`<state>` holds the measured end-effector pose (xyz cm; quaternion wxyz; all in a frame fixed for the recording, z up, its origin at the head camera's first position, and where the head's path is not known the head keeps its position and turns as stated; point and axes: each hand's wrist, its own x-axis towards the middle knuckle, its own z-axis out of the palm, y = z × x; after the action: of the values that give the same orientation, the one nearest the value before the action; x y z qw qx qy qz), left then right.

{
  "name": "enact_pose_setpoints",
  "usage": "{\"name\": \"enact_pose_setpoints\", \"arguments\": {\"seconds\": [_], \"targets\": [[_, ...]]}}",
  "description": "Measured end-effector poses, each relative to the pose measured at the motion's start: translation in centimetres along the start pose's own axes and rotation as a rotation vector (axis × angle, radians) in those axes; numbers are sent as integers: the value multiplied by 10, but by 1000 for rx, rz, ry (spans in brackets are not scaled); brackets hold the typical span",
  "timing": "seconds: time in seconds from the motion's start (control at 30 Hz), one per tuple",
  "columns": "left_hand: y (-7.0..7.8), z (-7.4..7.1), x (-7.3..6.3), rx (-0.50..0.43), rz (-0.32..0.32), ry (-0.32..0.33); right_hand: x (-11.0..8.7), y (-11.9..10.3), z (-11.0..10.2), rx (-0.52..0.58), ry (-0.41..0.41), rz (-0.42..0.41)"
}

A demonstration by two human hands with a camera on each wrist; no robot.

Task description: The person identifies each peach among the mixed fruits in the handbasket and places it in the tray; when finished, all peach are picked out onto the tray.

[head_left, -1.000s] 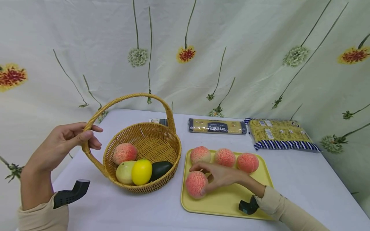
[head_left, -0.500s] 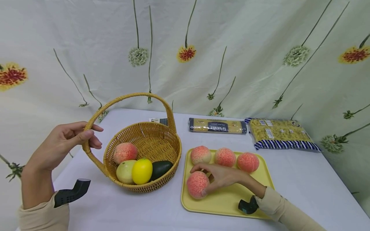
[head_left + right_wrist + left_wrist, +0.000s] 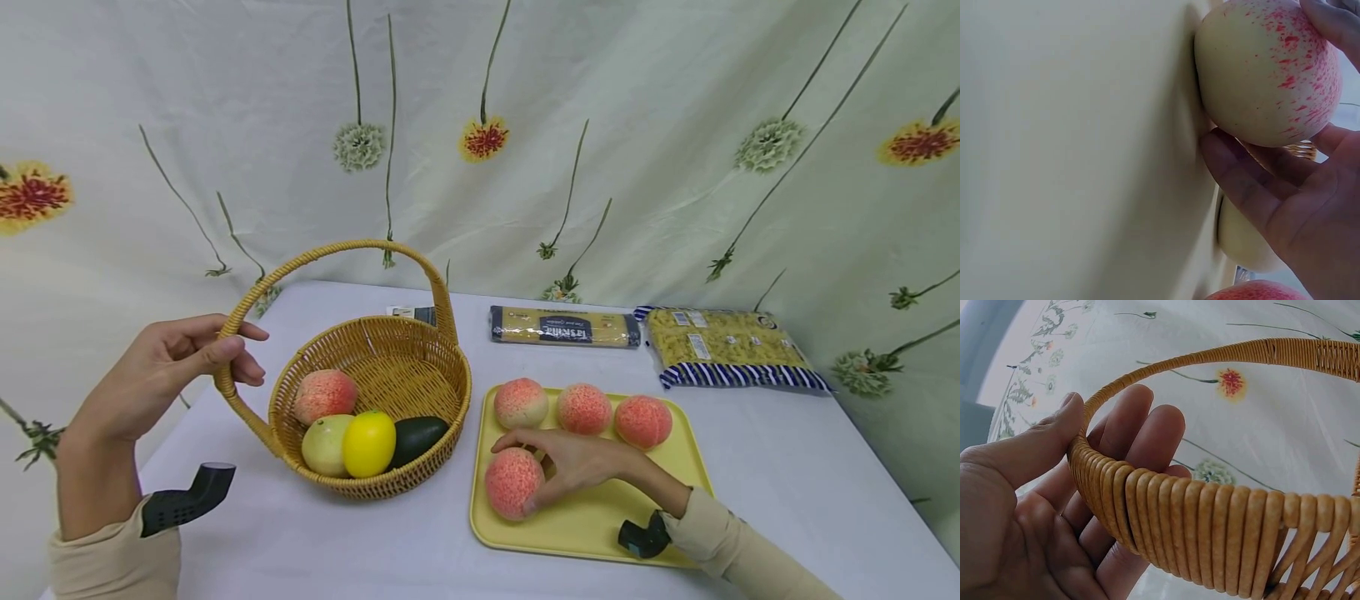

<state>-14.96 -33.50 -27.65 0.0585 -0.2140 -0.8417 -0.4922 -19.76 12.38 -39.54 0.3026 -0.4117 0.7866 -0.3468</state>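
At the left, the left hand [image 3: 157, 367] holds the arched handle [image 3: 330, 252] of a wicker basket [image 3: 442, 450] between thumb and fingers. The left wrist view shows the thumb on one side of the wrapped handle [image 3: 1191, 525] and the fingers behind it. A peach [image 3: 321, 398], a pale green round fruit [image 3: 324, 446], a yellow fruit [image 3: 369, 444] and a dark green oblong item [image 3: 417, 440] lie in the basket. The right hand [image 3: 581, 467] grips a pink-speckled peach [image 3: 513, 483] over the yellow tray [image 3: 577, 533]. In the right wrist view this peach [image 3: 1260, 75] sits right against the tray surface.
Three more peaches, left [image 3: 521, 403], middle [image 3: 583, 408] and right [image 3: 643, 422], line the tray's far side. Behind it lie a spaghetti packet [image 3: 564, 327] and a striped pasta bag [image 3: 727, 350]. A floral cloth [image 3: 637, 125] hangs behind the white table [image 3: 322, 542].
The right hand and its peach have shifted very slightly toward the person. The left hand keeps its hold on the handle, and the basket stays in place.
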Motion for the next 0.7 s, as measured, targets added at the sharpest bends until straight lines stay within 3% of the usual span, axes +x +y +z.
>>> {"name": "enact_pose_setpoints", "arguments": {"seconds": [0.37,0.7], "targets": [[0,1,1,54,-22,12,-2,1,1,22,11,23],[1,1,0,40,-11,12,-4,-7,-8,54,28,7]]}}
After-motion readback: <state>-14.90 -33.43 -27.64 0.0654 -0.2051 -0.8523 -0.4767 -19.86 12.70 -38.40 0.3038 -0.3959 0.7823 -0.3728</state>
